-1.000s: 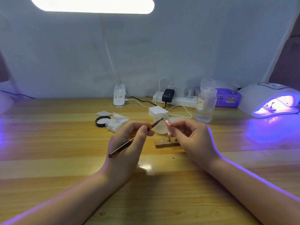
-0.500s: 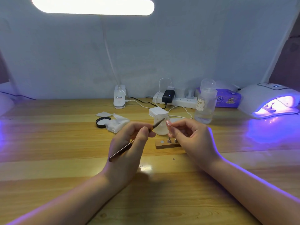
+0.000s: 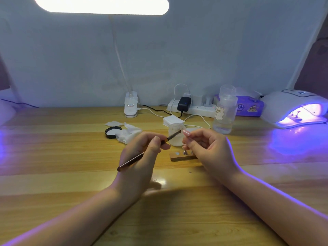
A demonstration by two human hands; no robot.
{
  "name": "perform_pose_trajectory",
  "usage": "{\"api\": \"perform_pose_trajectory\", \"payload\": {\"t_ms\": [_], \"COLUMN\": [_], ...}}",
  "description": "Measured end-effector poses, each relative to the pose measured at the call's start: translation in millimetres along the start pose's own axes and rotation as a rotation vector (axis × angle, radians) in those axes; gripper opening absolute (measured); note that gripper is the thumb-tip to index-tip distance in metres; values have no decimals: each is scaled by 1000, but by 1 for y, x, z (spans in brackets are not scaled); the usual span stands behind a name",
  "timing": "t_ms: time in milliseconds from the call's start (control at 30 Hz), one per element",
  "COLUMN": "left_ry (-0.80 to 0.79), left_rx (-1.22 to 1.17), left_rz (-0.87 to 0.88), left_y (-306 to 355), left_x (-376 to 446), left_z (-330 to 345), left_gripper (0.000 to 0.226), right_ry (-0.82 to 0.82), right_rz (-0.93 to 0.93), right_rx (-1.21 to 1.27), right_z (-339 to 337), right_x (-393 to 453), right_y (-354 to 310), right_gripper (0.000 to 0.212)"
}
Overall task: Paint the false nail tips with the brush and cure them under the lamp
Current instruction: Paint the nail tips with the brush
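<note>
Both forearms reach in over the light wooden desk (image 3: 53, 157). Left hand (image 3: 140, 157) pinches a thin dark-handled brush (image 3: 149, 150) w/ thumb & fingers, bristle end angled up-right. Right hand (image 3: 209, 150) holds a pale pink false nail tip (image 3: 186, 133) on curled fingers – brush tip just beside it. Behind: small wooden block w/ metal pegs (image 3: 182, 155), white round jar (image 3: 175, 137). Far right – white curing lamp glowing violet (image 3: 294, 109), something small inside, too blurred to tell.

There were two hands, the left hand (image 3: 140, 157) and the right hand (image 3: 211, 150), and one brush (image 3: 147, 151). There was one wooden stand (image 3: 182, 156), one clear bottle (image 3: 224, 110), one black lid (image 3: 113, 131) and one nail lamp (image 3: 292, 107). There was one power strip (image 3: 191, 109) and one purple tissue pack (image 3: 248, 107).
</note>
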State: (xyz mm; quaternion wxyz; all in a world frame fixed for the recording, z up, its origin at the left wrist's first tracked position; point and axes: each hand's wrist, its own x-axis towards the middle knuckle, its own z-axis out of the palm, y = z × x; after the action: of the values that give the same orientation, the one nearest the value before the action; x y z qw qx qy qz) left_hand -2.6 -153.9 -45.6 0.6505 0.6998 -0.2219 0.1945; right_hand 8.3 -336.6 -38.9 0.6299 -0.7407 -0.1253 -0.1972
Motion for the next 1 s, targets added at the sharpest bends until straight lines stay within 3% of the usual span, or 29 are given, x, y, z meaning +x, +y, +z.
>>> {"api": "perform_pose_trajectory", "payload": {"t_ms": [200, 400, 633, 1000], "left_ry": [51, 33, 33, -16], "left_rx": [-1, 9, 36, 45], "left_rz": [-44, -126, -110, -95], "left_y": [-4, -13, -19, -21], "left_x": [3, 8, 9, 9], "left_z": [-1, -1, -2, -2], "left_gripper": [15, 21, 24, 21], "right_ry": [-16, 11, 2, -109], "right_rz": [-11, 4, -6, 11], "right_rx": [-36, -312, -631, -838], "right_z": [1, 6, 13, 15], "right_x": [-3, -2, -3, 1], "right_y": [-3, 6, 13, 13], "right_gripper": [2, 18, 20, 25]}}
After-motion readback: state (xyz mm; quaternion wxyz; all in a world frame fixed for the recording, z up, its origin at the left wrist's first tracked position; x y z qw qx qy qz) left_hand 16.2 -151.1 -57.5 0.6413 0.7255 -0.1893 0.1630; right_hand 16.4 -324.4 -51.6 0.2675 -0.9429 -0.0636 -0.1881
